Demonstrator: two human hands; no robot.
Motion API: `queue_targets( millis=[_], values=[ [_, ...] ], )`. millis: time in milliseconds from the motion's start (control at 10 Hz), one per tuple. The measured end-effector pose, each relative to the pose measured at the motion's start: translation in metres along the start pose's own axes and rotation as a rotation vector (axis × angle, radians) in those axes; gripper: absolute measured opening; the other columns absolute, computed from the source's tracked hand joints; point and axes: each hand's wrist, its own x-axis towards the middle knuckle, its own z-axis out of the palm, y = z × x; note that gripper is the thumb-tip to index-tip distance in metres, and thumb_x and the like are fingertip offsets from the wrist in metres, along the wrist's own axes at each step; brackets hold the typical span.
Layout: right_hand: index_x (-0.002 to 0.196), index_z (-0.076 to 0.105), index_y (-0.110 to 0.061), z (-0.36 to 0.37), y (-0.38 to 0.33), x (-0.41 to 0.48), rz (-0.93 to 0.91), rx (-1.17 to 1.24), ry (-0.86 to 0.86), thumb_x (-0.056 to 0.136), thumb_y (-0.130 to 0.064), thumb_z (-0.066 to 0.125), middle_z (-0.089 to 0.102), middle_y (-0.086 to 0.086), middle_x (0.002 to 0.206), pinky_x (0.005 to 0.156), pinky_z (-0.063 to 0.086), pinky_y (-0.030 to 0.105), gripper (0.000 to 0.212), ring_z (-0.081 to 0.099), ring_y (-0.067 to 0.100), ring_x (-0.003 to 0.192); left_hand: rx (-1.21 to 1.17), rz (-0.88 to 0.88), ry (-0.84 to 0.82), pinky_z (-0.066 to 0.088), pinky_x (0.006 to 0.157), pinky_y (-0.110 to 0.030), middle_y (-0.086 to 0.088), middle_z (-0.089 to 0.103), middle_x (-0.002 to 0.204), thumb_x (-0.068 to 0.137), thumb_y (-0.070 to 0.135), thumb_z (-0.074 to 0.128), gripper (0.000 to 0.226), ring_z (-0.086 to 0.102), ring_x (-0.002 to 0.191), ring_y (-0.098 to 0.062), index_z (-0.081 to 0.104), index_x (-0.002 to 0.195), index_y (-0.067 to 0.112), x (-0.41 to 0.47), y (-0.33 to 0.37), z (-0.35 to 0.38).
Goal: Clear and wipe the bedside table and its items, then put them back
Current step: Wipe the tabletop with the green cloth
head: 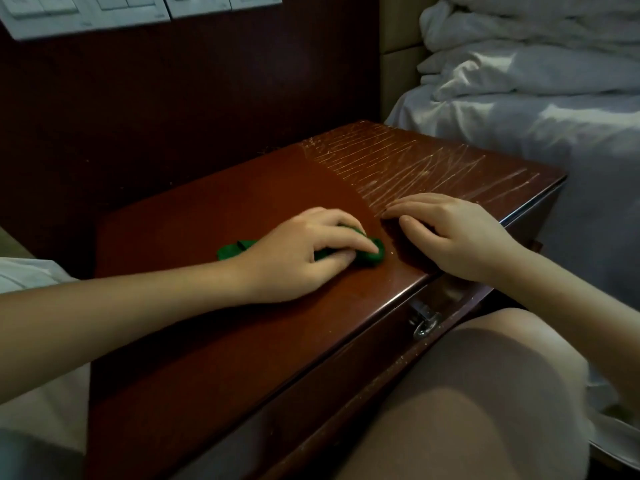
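Observation:
The dark red wooden bedside table [214, 341] fills the middle of the view, its top bare of items and its far right part covered in pale scratches. A small green cloth [230, 250] lies bunched on the top near the centre. My left hand [304, 252] lies over the cloth with fingers curled down onto it, pressing it to the wood. My right hand [457, 233] rests flat on the tabletop just right of the cloth, fingers straight and pointing left, holding nothing.
A bed with rumpled white bedding [540, 84] stands to the right of the table. A white switch panel [86, 12] is on the dark wall behind. A drawer with a metal handle [424, 322] sits slightly open at the table's front. My knee [485, 393] is against the front.

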Motion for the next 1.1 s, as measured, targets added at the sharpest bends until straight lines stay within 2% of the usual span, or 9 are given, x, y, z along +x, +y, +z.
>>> queue_targets(
  millis=[200,400,600,700,800,1100],
  values=[
    [0.126,0.058,-0.023,-0.001,0.001,0.000,-0.005,0.000,-0.019,0.088,-0.039,0.024,0.055,-0.005,0.132,0.092,0.029,0.017,0.054,0.045,0.009,0.125,0.073,-0.178,0.123,0.041,0.099,-0.030,0.010,0.059,0.114,0.095,0.017,0.053,0.026,0.052,0.110,-0.008,0.067,0.113,0.028,0.036,-0.053,-0.010],
    [0.125,0.059,-0.022,0.000,0.001,0.000,-0.012,0.003,-0.004,0.088,-0.038,0.026,0.057,-0.004,0.130,0.091,0.029,0.017,0.052,0.047,0.010,0.122,0.170,-0.356,0.189,0.043,0.097,-0.034,-0.001,0.060,0.119,0.096,0.020,0.048,0.027,0.053,0.113,-0.018,0.066,0.116,0.023,0.071,-0.102,-0.018],
    [0.125,0.059,-0.022,0.000,0.001,0.001,-0.009,0.008,-0.003,0.088,-0.038,0.026,0.056,-0.005,0.130,0.092,0.028,0.016,0.053,0.046,0.009,0.123,0.236,-0.494,0.223,0.039,0.083,-0.026,-0.004,0.056,0.126,0.098,0.022,0.043,0.030,0.053,0.113,-0.021,0.064,0.118,0.022,0.098,-0.124,-0.022],
    [0.125,0.059,-0.022,-0.001,0.001,0.001,-0.007,0.010,-0.007,0.088,-0.039,0.026,0.056,-0.005,0.131,0.093,0.028,0.016,0.053,0.046,0.009,0.124,0.281,-0.513,0.216,0.042,0.088,-0.030,-0.004,0.054,0.128,0.097,0.023,0.043,0.030,0.051,0.116,-0.023,0.064,0.117,0.024,0.103,-0.128,-0.019],
    [0.126,0.059,-0.022,0.000,0.002,0.001,-0.011,0.011,-0.009,0.088,-0.039,0.026,0.056,-0.005,0.131,0.094,0.028,0.017,0.053,0.046,0.009,0.124,0.316,-0.491,0.190,0.039,0.099,-0.037,-0.003,0.052,0.129,0.097,0.023,0.042,0.031,0.045,0.122,-0.024,0.063,0.119,0.026,0.100,-0.128,-0.019],
    [0.126,0.058,-0.023,0.000,0.001,0.001,-0.005,0.000,-0.009,0.091,-0.038,0.027,0.055,-0.005,0.132,0.094,0.030,0.019,0.049,0.046,0.011,0.125,0.222,-0.336,0.162,0.036,0.093,-0.029,0.002,0.055,0.122,0.097,0.019,0.044,0.030,0.046,0.118,-0.021,0.064,0.116,0.029,0.089,-0.097,-0.006]
  ],
)
